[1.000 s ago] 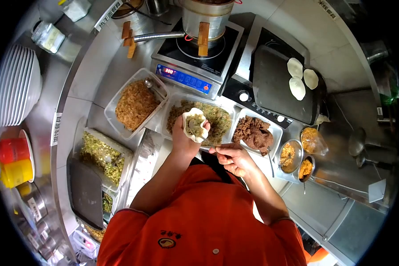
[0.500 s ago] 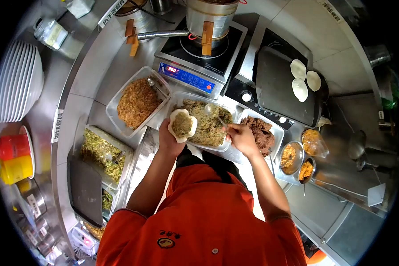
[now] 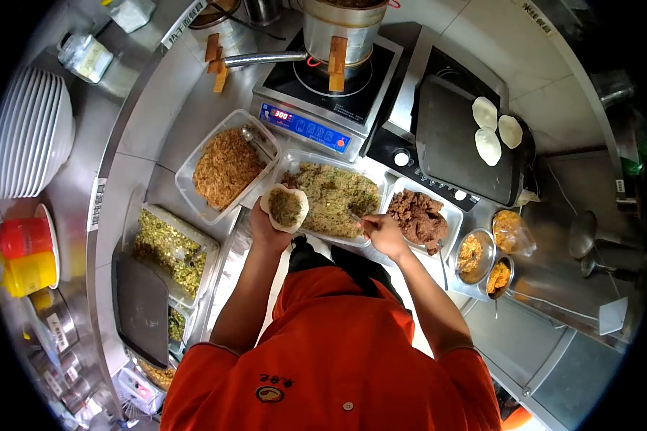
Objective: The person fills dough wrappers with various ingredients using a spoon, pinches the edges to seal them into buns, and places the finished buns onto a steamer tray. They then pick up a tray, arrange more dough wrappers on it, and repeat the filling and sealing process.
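Dough round (image 3: 285, 207), heaped with greenish filling, lies in the cupped left hand (image 3: 268, 228) at the centre of the frame, over the near left corner of the filling tray (image 3: 316, 157). The right hand (image 3: 383, 234) is closed around a spoon (image 3: 354, 215) that dips into the tray's lower right. Both forearms reach upward from the orange shirt (image 3: 338, 345), elbows bent.

One round white dough wrapper (image 3: 285, 207) lies in the left fingers (image 3: 261, 215), one thin metal spoon (image 3: 354, 214) in the right fingers (image 3: 372, 224). There are four clear rectangular plastic tubs (image 3: 203, 142): three just beyond the fingers, one left of them. Far beyond the right fingers lie three pale round dough discs (image 3: 488, 146), and to their right sit two small round steel bowls (image 3: 461, 241). The stacked white plates (image 3: 29, 136) number perhaps ten.
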Available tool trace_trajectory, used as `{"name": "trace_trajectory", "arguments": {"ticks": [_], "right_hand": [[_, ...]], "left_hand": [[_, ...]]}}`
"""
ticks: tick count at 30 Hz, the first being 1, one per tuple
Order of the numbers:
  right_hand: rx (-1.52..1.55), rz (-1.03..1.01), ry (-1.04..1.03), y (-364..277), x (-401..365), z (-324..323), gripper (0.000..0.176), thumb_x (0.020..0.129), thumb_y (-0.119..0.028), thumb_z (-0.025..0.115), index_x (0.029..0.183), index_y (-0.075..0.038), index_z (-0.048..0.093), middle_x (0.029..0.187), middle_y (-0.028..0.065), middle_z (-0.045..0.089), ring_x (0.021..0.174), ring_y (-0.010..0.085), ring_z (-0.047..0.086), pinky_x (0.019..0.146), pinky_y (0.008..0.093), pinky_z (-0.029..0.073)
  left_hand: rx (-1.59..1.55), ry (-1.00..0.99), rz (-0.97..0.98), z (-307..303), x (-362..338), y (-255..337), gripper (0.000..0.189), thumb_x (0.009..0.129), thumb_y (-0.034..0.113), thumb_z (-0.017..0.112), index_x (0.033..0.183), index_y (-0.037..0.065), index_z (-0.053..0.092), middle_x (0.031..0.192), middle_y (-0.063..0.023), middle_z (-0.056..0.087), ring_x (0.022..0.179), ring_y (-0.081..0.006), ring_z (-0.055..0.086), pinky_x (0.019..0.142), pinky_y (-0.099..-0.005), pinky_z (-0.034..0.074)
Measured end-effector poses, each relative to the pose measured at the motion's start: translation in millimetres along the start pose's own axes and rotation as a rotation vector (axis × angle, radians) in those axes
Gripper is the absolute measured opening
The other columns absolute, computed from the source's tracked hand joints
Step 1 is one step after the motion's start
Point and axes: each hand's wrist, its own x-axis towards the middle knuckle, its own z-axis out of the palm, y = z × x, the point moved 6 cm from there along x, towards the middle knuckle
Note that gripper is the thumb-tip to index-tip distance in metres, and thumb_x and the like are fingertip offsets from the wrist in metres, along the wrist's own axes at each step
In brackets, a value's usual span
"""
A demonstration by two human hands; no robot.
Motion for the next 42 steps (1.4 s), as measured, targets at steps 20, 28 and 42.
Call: {"name": "trace_trajectory", "arguments": {"ticks": [20,28,42], "right_hand": [[-0.088,-0.643,0.446,-121,-122,-11,0.025,0.1,-0.007,0.062,0.12,0.008,0.068,0.079,0.0166,0.067,0.06,0.0193,0.062,0.053,0.0309,0.048],[0.886,0.202,-0.265,-68,-96,25,0.022,0.103,-0.012,0.06,0.11,0.007,0.069,0.067,-0.001,0.05,0.051,0.0038,0.036,0.042,0.0205,0.026],[1.206,0.505,-0.528,-56,-104,39,0.024,0.105,-0.018,0.056,0.111,0.004,0.064,0.067,-0.0028,0.044,0.048,0.0019,0.03,0.037,0.0162,0.022]], "left_hand": [[-0.097,-0.223,-0.068,67,11,-59,0.031,0.105,0.021,0.041,0.12,0.002,0.061,0.109,-0.0134,0.068,0.102,-0.0282,0.068,0.09,-0.0426,0.058],[-0.005,-0.114,-0.085,80,-15,-51,0.029,0.108,0.033,0.045,0.118,0.01,0.059,0.104,-0.0073,0.067,0.095,-0.0222,0.068,0.083,-0.0373,0.056],[-0.087,-0.187,-0.152,53,-11,-57,0.031,0.107,0.024,0.041,0.108,0.004,0.065,0.1,-0.0124,0.07,0.092,-0.0256,0.07,0.082,-0.0411,0.058]]}}
